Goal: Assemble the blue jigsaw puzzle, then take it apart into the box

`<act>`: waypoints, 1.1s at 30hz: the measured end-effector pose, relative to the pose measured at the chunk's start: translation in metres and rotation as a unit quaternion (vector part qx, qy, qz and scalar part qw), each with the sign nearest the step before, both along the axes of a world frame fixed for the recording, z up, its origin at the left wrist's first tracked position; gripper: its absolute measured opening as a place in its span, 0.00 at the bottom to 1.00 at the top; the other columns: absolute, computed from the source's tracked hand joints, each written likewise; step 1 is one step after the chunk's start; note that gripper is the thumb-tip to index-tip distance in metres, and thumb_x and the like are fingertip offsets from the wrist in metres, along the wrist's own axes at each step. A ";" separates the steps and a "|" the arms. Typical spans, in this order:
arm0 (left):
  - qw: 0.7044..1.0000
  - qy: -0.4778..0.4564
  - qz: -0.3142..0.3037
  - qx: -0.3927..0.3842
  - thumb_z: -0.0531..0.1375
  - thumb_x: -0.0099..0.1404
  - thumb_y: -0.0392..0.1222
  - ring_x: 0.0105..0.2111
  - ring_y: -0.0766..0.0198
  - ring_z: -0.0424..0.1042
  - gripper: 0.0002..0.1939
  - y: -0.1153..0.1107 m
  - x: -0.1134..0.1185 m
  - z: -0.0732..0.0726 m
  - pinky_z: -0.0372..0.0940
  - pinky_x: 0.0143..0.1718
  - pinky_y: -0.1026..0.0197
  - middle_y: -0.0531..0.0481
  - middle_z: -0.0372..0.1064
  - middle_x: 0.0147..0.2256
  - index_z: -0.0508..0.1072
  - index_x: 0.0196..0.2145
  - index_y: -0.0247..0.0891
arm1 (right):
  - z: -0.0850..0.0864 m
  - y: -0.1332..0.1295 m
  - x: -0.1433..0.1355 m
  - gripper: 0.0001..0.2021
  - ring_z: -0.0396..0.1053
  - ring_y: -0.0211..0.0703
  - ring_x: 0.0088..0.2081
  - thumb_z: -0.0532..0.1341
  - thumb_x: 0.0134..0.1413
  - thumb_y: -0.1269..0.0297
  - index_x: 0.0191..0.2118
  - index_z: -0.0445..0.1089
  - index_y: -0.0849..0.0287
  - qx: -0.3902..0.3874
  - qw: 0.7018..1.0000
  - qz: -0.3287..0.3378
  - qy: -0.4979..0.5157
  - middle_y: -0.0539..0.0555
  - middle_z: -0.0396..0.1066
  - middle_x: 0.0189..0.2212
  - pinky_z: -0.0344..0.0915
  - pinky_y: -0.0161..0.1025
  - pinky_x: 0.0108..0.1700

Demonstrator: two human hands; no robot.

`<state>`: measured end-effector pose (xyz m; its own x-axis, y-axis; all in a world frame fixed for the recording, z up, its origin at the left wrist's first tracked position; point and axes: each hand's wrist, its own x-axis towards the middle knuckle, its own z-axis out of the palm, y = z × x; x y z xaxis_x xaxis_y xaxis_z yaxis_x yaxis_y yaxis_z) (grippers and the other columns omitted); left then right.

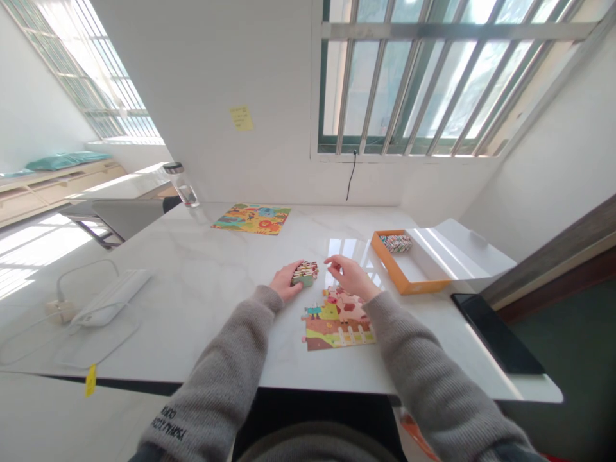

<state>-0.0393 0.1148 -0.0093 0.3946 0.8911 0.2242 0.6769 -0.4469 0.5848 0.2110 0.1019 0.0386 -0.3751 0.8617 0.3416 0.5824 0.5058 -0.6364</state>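
My left hand (285, 282) is wrapped round a stack of jigsaw puzzle pieces (305, 274), a green one at the near end. Just to the right, my right hand (350, 274) hovers with its thumb and forefinger close together. Whether anything small is between those fingertips, I cannot make out. Below both hands lies a partly joined jigsaw puzzle (332, 327) with a spotted pink cow, a white fence and green grass. My right hand and sleeve cover part of its upper right side.
An orange-rimmed box (397, 276) at the right holds more puzzle pieces (395, 243). A colourful animal picture (255, 219) lies at the back, near a clear bottle (183, 186). A black tablet (498, 333) rests by the right edge; a power strip (113, 298) with cables is at left.
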 end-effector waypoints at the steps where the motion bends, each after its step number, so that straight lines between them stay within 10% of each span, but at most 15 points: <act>1: 1.000 -0.002 0.004 0.002 0.60 0.56 0.40 0.58 0.47 0.65 0.38 0.000 0.000 0.000 0.58 0.62 0.44 0.40 0.65 0.59 0.59 0.64 0.37 | 0.002 0.002 0.009 0.10 0.66 0.40 0.33 0.56 0.60 0.70 0.46 0.71 0.59 -0.009 1.000 -0.003 -0.030 0.51 0.68 0.32 0.63 0.38 0.41; 8: 1.000 -0.018 0.002 0.004 0.60 0.57 0.40 0.57 0.50 0.66 0.36 -0.003 0.001 0.001 0.58 0.63 0.48 0.41 0.66 0.58 0.60 0.64 0.37 | 0.004 -0.013 0.018 0.23 0.62 0.56 0.49 0.71 0.47 0.55 0.49 0.74 0.57 -0.018 0.971 0.032 -0.235 0.60 0.67 0.43 0.61 0.52 0.53; 14: 1.000 -0.025 -0.001 0.005 0.60 0.57 0.40 0.57 0.50 0.66 0.36 -0.004 0.000 0.001 0.58 0.63 0.47 0.40 0.65 0.59 0.60 0.63 0.36 | 0.009 -0.038 -0.019 0.07 0.66 0.48 0.45 0.60 0.63 0.65 0.41 0.74 0.60 0.034 0.970 0.112 -0.214 0.57 0.70 0.39 0.61 0.45 0.51; 23: 0.999 -0.034 0.005 0.011 0.60 0.57 0.39 0.58 0.49 0.65 0.35 -0.004 0.001 0.000 0.59 0.63 0.47 0.40 0.65 0.59 0.60 0.63 0.34 | -0.007 -0.083 -0.049 0.22 0.60 0.54 0.43 0.64 0.54 0.47 0.47 0.69 0.59 0.099 0.957 0.101 -0.255 0.59 0.65 0.40 0.60 0.50 0.47; 28: 0.999 -0.040 0.004 0.018 0.59 0.58 0.39 0.58 0.48 0.65 0.35 -0.003 0.001 -0.001 0.59 0.63 0.46 0.39 0.64 0.59 0.60 0.63 0.34 | -0.016 -0.089 -0.057 0.08 0.57 0.51 0.41 0.56 0.60 0.60 0.35 0.68 0.59 0.136 0.963 0.075 -0.221 0.59 0.63 0.39 0.57 0.48 0.46; 33: 0.999 -0.035 0.000 0.017 0.60 0.57 0.39 0.58 0.48 0.66 0.35 -0.002 0.000 -0.001 0.59 0.62 0.46 0.38 0.65 0.59 0.61 0.62 0.33 | -0.011 -0.072 -0.045 0.04 0.59 0.41 0.33 0.55 0.51 0.73 0.29 0.62 0.58 0.001 0.986 0.120 -0.114 0.50 0.63 0.30 0.59 0.41 0.42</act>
<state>-0.0390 0.1125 -0.0103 0.3770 0.8825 0.2811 0.6354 -0.4672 0.6148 0.1661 0.0301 0.0275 -0.6346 0.7386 0.2276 0.5736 0.6475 -0.5017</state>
